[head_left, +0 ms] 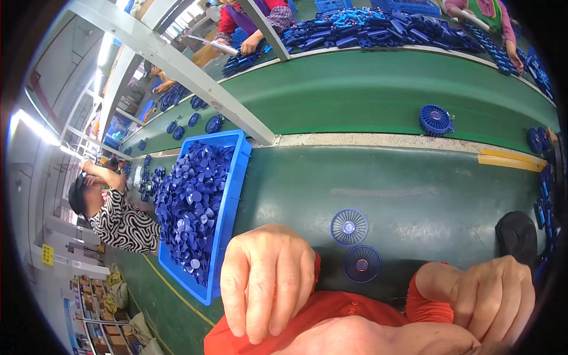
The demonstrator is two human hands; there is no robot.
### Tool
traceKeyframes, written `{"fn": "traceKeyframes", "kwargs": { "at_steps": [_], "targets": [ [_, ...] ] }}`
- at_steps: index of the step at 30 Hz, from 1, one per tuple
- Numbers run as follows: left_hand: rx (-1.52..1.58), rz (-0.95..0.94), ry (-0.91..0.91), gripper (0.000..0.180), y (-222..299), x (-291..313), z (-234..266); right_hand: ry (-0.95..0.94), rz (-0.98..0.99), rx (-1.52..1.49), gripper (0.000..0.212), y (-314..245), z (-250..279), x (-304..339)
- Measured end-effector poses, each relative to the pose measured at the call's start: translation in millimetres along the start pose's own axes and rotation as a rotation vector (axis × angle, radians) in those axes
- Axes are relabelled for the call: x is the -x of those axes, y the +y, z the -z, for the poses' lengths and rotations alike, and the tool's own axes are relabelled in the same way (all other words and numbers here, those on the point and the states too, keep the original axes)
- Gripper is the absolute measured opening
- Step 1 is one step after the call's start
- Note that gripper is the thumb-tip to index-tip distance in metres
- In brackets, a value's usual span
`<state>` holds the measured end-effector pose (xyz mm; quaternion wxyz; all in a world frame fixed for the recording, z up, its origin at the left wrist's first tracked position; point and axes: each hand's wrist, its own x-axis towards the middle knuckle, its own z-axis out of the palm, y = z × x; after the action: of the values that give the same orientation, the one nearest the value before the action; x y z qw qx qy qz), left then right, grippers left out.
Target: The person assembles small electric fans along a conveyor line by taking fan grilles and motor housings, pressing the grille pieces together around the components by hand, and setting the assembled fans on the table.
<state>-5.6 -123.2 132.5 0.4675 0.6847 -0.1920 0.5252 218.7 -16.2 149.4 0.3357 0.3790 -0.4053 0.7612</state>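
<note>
My left hand (269,275) is raised close to me, beside the blue bin. Its fingers bend downward side by side, closed, and the palm and thumb are hidden. On the right, my right hand (496,293) is curled closed too, below a black rounded object (516,235); whatever it may hold is out of sight. Between the hands, on the dark green work surface, lie two round fan grilles: a blue one with a pale hub (341,234) and, just nearer me, a darker one with a reddish ring (353,271).
At left, a blue bin (238,177) is heaped with blue fan blades (192,204). Beyond a pale ledge, a green conveyor belt (355,109) carries a fan head (435,120). A white post (236,115) stands behind the bin. Co-workers sit left and across the belt, near piled blue parts (378,29).
</note>
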Motion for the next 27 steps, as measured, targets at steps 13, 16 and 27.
{"fn": "traceKeyframes", "kwargs": {
  "at_steps": [13,16,27],
  "targets": [
    [-0.057,-0.004,0.005,0.01,5,8,-5,-0.406,-0.059,0.203,0.023,15,11,-16],
    [-0.045,0.046,-0.023,0.009,-3,3,11,-0.497,0.014,0.336,0.018,17,34,-1],
    [0.044,0.152,-0.171,0.011,-31,3,2,-0.585,-0.148,0.318,0.032,32,13,0]
  ]
}}
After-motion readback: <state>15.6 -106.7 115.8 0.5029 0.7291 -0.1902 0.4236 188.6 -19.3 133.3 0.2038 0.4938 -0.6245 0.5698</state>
